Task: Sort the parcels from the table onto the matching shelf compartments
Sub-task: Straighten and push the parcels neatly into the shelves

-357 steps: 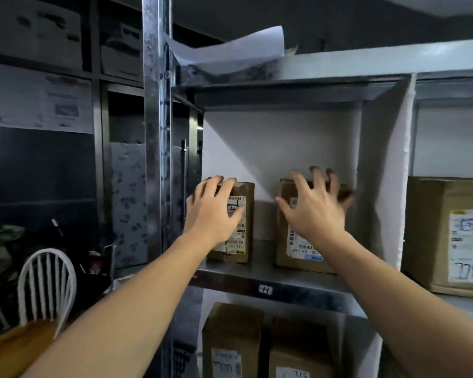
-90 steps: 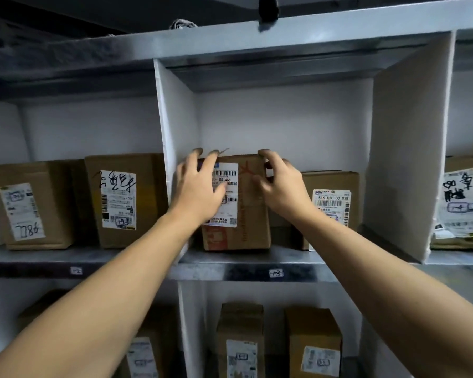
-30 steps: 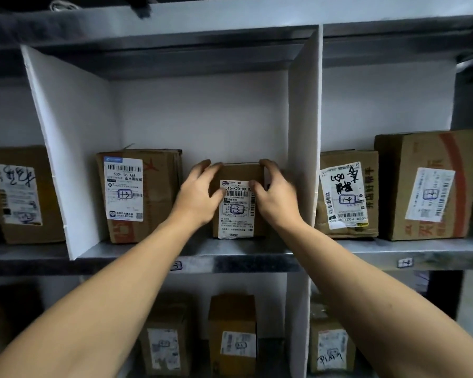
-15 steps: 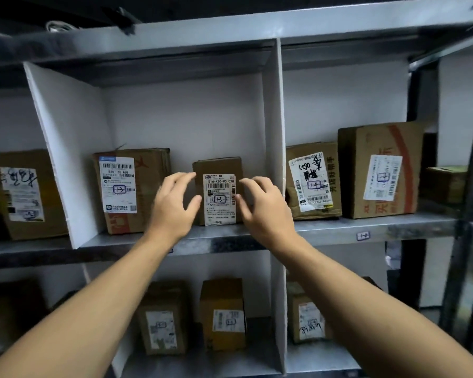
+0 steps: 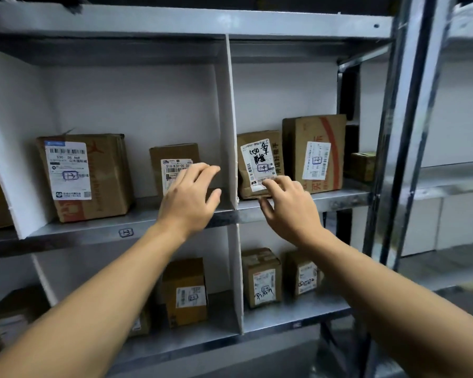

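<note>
Small cardboard parcel (image 5: 172,156), a brown upright box with a white barcode label, stands on the grey metal shelf (image 5: 93,233), left of the flat white divider (image 5: 228,132). The left grip (image 5: 187,199) hovers before it, fingers spread, holding nothing. The right grip (image 5: 288,207), loosely spread too, is before the neighbouring handwritten-label parcel (image 5: 258,159).

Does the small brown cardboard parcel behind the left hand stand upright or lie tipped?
Upright: the small brown cardboard parcel stands on its base on the grey metal shelf, label facing forward.
</note>
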A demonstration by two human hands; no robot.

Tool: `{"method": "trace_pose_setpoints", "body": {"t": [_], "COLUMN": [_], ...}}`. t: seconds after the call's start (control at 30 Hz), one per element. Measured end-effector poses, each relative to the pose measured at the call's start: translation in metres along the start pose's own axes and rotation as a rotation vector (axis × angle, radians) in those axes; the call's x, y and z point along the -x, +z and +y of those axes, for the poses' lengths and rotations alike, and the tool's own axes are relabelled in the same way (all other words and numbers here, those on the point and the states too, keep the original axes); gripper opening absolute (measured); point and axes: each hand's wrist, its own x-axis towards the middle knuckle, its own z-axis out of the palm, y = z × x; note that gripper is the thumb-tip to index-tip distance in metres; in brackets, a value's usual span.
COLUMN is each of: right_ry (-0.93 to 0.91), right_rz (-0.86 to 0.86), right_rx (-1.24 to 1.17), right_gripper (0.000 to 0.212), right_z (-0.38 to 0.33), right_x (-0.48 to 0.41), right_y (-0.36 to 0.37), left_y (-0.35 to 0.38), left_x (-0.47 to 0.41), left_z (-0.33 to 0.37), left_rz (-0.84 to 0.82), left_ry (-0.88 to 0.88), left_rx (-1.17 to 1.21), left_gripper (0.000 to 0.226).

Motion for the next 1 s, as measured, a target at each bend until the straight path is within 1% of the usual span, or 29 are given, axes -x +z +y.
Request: {"method": "trace_pose_setpoints", "body": {"t": [0.27,0.43,0.57,0.63,0.7,0.8,0.9,1.0], "right_ry": [0.098,0.119,0.119,0.128,0.169,0.220,0.256,0.289], "right_rz": [-0.005,0.013,0.049,0.053,0.066,0.088,0.102,0.105], "right_rx": [0.094,0.106,0.073,0.006,-0.117,-0.259,-0.338,-0.391], "right_gripper": [0.041,0.043,0.044,0.048,0.050,0.052,0.058,0.061], "right_z": [0.063,0.110,0.146,0.162,0.176,0.196,0.213,0.224], "right_x": [-0.008,-0.030,-0.060,-0.080,-0.099,-0.122,-0.137,-0.147], "right_y": [-0.027,-0.035,-0.042,-0.044,-0.044,-0.036,-0.027,-0.022], "left_y": [0.027,0.055,0.075,0.084,0.093,0.108,0.122,0.131], "left_x": [-0.042,-0.084,-0.123,-0.143,-0.159,-0.182,-0.200,-0.216], "left_z": [0.058,0.085,0.100,0.104,0.108,0.112,0.116,0.120], "left_rz": [0.001,-0.005,-0.023,-0.006,0.002,-0.019,-0.045,-0.062], "left_ry": [0.130,0.141,0.109,0.073,0.045,0.009,-0.050,-0.066], "left_rx": [0.065,0.078,0.078,0.079,0.074,0.060,0.067,0.066], "left_gripper": [0.046,0.045,0.051,0.051,0.052,0.056,0.060,0.062]}}
